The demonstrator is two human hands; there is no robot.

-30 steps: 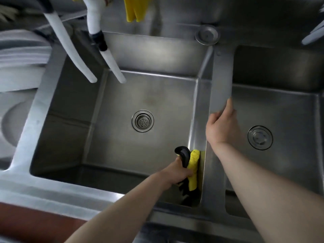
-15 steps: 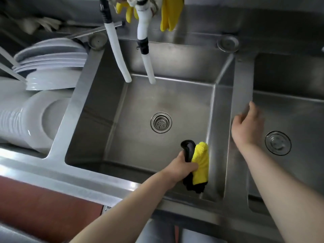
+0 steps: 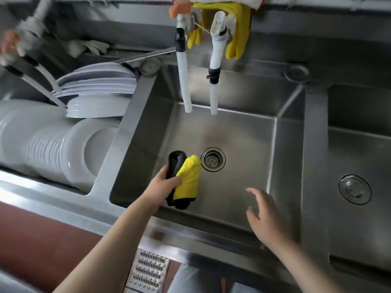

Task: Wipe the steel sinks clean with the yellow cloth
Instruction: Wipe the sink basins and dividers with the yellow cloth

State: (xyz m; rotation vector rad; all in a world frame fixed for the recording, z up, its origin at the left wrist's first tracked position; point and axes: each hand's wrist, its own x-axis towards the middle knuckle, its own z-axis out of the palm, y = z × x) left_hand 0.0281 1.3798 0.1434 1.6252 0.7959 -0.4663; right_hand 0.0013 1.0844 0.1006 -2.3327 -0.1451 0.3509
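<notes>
Yellow-and-black cloth, grey steel sink, white plates, yellow gloves, white hoses.

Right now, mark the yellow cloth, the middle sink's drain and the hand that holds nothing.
yellow cloth (image 3: 189,176): head view, on its yellow face, above the left hand's grip.
drain strainer (image 3: 213,159): head view, its perforated centre.
right hand (image 3: 265,216): head view, back of the hand.

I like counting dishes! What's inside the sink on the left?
Inside the left steel sink are stacked white plates and a sideways row of white bowls. Anything beneath them is hidden.
</notes>
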